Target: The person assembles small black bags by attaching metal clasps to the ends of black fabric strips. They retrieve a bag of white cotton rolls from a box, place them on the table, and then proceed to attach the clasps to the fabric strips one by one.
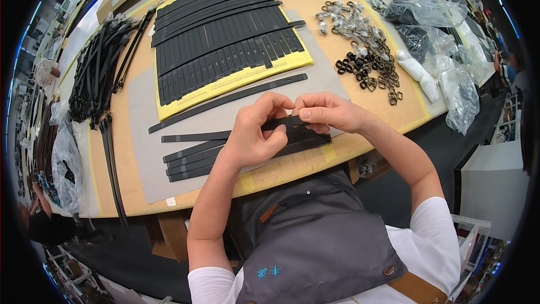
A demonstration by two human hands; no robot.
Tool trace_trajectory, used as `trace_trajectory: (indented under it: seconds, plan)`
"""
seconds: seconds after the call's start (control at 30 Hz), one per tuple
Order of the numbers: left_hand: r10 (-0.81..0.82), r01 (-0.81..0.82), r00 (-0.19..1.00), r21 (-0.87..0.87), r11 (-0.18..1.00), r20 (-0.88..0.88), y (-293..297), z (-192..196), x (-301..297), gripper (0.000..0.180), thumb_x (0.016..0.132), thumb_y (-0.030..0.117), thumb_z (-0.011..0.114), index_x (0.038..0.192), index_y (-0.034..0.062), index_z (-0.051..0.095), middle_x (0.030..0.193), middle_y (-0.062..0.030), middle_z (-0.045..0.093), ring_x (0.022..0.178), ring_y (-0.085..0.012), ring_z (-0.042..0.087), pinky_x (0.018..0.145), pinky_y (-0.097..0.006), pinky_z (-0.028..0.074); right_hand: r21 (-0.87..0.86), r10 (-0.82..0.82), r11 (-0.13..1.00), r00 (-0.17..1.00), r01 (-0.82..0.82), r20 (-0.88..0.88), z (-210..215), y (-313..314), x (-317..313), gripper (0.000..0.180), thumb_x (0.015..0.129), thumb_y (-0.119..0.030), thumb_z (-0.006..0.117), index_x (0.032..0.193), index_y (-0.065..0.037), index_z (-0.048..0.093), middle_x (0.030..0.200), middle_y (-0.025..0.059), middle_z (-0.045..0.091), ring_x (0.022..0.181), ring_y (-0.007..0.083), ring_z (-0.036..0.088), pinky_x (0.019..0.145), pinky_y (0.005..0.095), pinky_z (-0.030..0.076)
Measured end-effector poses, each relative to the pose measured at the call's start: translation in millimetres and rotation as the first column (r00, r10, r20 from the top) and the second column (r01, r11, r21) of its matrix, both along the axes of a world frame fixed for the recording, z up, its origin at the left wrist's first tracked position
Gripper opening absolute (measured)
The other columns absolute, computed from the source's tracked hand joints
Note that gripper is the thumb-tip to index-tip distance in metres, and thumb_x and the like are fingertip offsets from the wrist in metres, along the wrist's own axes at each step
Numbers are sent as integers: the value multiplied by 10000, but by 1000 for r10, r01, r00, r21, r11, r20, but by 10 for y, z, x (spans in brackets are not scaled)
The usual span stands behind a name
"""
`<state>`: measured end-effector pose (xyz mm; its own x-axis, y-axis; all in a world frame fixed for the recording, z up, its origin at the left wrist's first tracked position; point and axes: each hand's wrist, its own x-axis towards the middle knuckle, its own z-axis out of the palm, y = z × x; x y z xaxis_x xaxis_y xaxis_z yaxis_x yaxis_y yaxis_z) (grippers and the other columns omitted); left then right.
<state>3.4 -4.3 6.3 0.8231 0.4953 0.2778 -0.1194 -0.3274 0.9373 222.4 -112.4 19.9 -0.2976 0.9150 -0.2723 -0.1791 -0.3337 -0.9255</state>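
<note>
My left hand [256, 132] is closed around a flat black strap [197, 136], whose free end lies to the left over the grey mat [146, 174]. At the strap's right end, my right hand [332, 114] is closed in a pinch. The fingertips of both hands meet just above the strap; whatever small thing may be between them is too small to make out. Beneath my hands lie several more black straps [194, 163], side by side. Another single strap [230, 103] lies slantwise beyond my hands.
Many black straps [208, 36] cover a yellow board [236, 83] at the back. Bundled thin straps [98, 73] lie at left, with long ends over the table's front edge. Metal buckles and rings [365, 62] are heaped at right, near plastic bags [450, 73] and a white roll [417, 76].
</note>
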Motion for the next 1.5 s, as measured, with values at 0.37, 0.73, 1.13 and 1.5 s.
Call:
trace_trajectory:
  seconds: [0.37,0.73,1.13,1.5]
  plan:
    - [18,-13,998,94,995,-58,52,-73,63,284,872,-61,638,1152,-26,616,1029,-91,705,926,-140,672,835,-292,563,404,-249,914,739,-34,626,2,133,-37,317,961,-344,769,958,-31,718,753,56,640,705,124,573,637,324,465]
    - [132,-15,969,486,874,-208,63,-289,225,122,924,-4,676,1028,-19,614,1061,-162,592,1069,-361,586,905,-405,494,412,-374,911,407,-7,833,-315,470,348,215,905,-191,798,1031,-35,722,1032,104,674,992,262,670,878,368,546]
    - [195,-87,966,499,862,-169,218,-243,176,310,929,81,759,1229,55,683,1069,-136,745,932,-302,697,863,-375,536,373,-255,928,769,24,586,-52,239,306,232,1009,-249,731,1077,-27,739,898,12,722,825,100,625,760,282,510]
    - [236,-161,957,368,916,-169,212,-152,194,293,965,90,747,1244,39,676,1101,-119,742,825,-226,699,732,-319,566,450,-455,890,146,66,878,-80,-127,1210,128,922,-205,745,966,-85,752,979,78,686,959,262,680,849,382,556]
